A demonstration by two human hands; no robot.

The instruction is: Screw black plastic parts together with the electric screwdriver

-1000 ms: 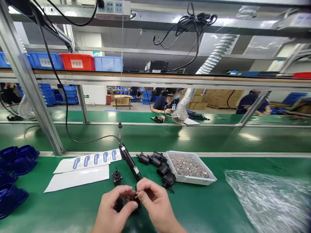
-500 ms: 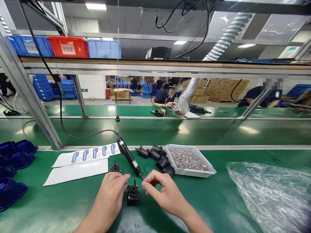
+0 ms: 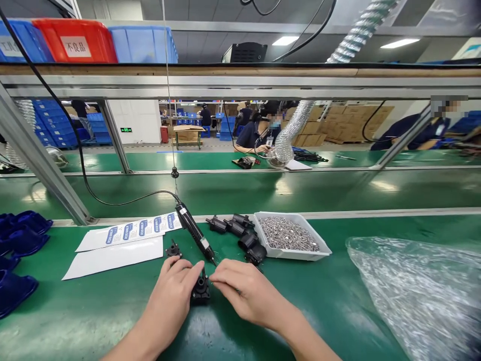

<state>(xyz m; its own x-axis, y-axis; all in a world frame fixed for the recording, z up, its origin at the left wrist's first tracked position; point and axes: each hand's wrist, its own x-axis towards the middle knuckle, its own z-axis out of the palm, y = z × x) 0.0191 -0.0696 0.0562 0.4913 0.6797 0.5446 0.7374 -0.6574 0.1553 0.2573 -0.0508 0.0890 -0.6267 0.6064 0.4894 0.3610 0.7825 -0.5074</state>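
Observation:
A small black plastic housing (image 3: 201, 287) with an upright stem stands on the green bench before me. My left hand (image 3: 176, 287) curls against its left side, the thumb by the stem, covering part of it. On the right, my right hand (image 3: 244, 288) has thumb and forefinger pinched together close to the housing; whatever they hold is too small to make out. Just beyond the hands hangs a black electric screwdriver (image 3: 195, 232), tip downward. A second black housing (image 3: 173, 249) sits behind my left hand.
A white tray of screws (image 3: 263, 242) stands back right, beside several black cylindrical parts (image 3: 237, 226). Label sheets (image 3: 116, 258) lie back left, with blue plastic parts (image 3: 18, 288) at the far left. Clear plastic bagging (image 3: 421, 296) covers the right. Co-workers sit across the bench.
My left hand has come onto the housing's left side, and my right pinch has moved left and closer to it. The view has tilted down slightly.

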